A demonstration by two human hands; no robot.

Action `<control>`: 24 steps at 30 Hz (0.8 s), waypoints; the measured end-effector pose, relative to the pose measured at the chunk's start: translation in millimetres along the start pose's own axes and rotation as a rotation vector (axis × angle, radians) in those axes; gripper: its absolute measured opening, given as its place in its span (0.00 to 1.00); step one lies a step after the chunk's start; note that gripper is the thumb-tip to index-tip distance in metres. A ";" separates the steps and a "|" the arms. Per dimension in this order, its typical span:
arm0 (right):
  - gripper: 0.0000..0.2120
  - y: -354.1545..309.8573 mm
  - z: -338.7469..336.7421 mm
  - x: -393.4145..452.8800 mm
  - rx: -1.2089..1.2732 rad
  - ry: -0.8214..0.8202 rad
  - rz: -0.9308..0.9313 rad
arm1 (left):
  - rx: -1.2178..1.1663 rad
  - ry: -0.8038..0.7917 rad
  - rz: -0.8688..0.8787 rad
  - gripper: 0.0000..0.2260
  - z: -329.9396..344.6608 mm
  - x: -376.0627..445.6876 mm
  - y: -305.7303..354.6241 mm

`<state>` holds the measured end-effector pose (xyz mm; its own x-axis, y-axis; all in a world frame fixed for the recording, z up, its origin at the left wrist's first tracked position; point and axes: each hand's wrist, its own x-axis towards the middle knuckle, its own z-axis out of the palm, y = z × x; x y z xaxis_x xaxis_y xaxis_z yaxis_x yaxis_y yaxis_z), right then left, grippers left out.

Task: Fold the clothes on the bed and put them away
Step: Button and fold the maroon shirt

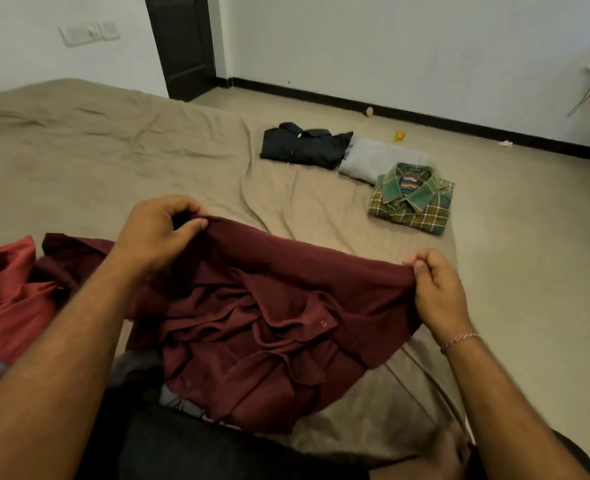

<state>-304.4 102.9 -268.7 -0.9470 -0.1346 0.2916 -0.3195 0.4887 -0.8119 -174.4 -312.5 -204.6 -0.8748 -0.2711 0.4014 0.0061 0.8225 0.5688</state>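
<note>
- Left hand (155,233) fingers (196,224) are being pinched together w/ the thumb on the far-left end of a raised fold edge of the maroon shirt (269,323); cloth is being clamped there, no gap seen.
- Right hand (435,289) fingers (420,266) are likewise being curled tight on the far-right end of the same edge; a thin bracelet (460,340) is being worn at that wrist.
- Between the two grips the edge is being held taut and lifted off the bed (113,150); the rest of the shirt is being left rumpled below it, approx. in front of the person, near the bed's near-right corner. One small button is visible mid-cloth; which part of the shirt is being gripped can't be told.
- Fabric is looking soft, matte, deep wine-red, heavily creased; judged limp, so likely to sag once let go.
- Progress, as judged: three items are lying already folded at the bed's far-right edge: a dark shirt (304,147), a grey garment (376,161) touching it, and a green plaid shirt (413,202) overlapping the grey one's near corner.
- Still left, by the look: the maroon shirt's fold is only being started; a lighter red garment (6,292) is lying crumpled at left, beside the maroon one; some dark/grey cloth is partly hidden under the forearm.
- Nothing is seen put away yet; folded items are still on the bed, so approx. halfway at best.
</note>
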 end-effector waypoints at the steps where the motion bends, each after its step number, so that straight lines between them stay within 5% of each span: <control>1: 0.06 -12.3 -7.7 10.6 0.001 -0.084 -0.063 | -0.027 0.012 0.000 0.12 -13.1 12.7 5.2; 5: 0.10 -77.1 -40.2 60.0 -0.164 -0.460 -0.275 | -0.078 0.034 -0.001 0.07 -74.8 66.9 36.1; 11: 0.04 -176.2 -69.5 163.3 -0.583 -0.121 -0.311 | 0.431 -0.239 0.142 0.10 -180.5 131.4 100.3; 14: 0.07 -242.6 -85.9 195.1 -0.697 -0.031 -0.271 | 0.898 -0.077 0.170 0.08 -217.8 161.5 132.7; 17: 0.10 -306.1 -105.2 209.4 -0.618 0.133 -0.265 | 0.919 0.251 0.092 0.05 -254.0 181.0 161.3; 20: 0.11 -343.8 -125.7 215.0 -0.626 0.207 -0.268 | 0.888 0.175 -0.055 0.05 -280.8 188.4 182.2; 24: 0.07 -348.4 -132.9 212.1 -0.642 0.022 -0.131 | 0.758 0.153 -0.132 0.11 -291.7 179.4 181.0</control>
<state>-389.5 18.6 143.2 -0.8984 -0.2141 0.3836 -0.3428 0.8876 -0.3075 -189.0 -358.1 179.8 -0.7688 -0.4107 0.4902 -0.4736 0.8807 -0.0047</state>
